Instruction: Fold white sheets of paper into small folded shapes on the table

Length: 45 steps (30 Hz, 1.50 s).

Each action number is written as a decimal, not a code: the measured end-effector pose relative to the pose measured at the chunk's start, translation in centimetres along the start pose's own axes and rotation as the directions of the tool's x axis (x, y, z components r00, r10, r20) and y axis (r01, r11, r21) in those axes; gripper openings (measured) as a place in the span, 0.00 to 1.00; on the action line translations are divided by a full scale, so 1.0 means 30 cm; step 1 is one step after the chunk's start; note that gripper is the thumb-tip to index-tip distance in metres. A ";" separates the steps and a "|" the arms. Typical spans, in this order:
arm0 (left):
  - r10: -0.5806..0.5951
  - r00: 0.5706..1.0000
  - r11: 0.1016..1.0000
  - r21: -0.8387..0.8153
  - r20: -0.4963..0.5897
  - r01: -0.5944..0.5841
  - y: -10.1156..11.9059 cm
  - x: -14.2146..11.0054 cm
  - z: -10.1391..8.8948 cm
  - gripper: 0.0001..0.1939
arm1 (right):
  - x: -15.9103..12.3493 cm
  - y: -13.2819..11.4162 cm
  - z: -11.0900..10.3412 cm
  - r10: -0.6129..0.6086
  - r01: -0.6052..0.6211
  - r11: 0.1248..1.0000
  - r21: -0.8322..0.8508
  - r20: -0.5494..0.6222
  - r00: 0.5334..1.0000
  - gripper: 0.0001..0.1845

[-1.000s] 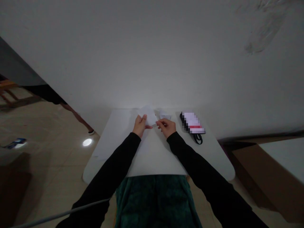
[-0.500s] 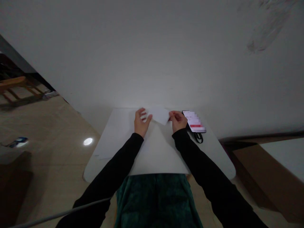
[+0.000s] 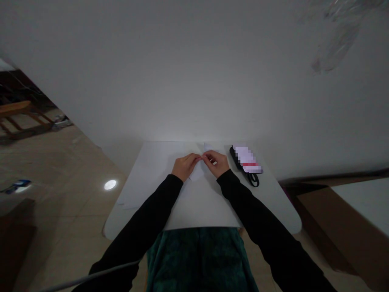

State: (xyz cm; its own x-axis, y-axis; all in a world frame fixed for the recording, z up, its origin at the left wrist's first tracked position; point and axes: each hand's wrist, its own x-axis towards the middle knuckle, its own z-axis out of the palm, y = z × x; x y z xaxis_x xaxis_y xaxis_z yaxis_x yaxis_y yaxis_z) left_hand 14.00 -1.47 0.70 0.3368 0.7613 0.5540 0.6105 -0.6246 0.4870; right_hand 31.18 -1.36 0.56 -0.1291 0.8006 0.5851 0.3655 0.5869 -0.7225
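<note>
Over the white table (image 3: 209,211), my left hand (image 3: 184,166) and my right hand (image 3: 216,162) meet fingertip to fingertip. Both are closed in a pinch on a small piece of white paper (image 3: 197,172). Part of the paper shows below the fingers and another part sticks up behind my right hand; the fingers hide its middle. Larger white paper (image 3: 146,170) lies flat on the left side of the table.
Right of my hands, a phone (image 3: 247,159) with a lit screen lies on a black case (image 3: 237,157) with a strap loop. A plain wall (image 3: 194,81) rises behind the table. At the right stands a cardboard box (image 3: 331,223), and a wooden stool (image 3: 18,111) is at far left.
My left hand has closed from spread fingers onto the paper. Both hands have come together, slightly nearer to me, and the paper has turned from lying across to pointing toward me.
</note>
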 end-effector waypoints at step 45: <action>-0.480 0.866 0.686 -0.554 0.143 0.471 -0.097 0.038 -0.085 0.13 | 0.043 0.006 -0.084 0.262 -0.419 0.712 0.564 0.340 0.903 0.16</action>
State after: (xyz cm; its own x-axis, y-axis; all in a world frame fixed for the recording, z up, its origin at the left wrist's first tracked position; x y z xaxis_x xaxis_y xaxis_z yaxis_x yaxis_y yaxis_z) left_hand 10.78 0.76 1.64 0.1012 0.9835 0.1498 0.1806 -0.1663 0.9694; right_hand 33.39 -0.53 2.12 -0.3345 0.9177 0.2141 -0.2053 0.1508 -0.9670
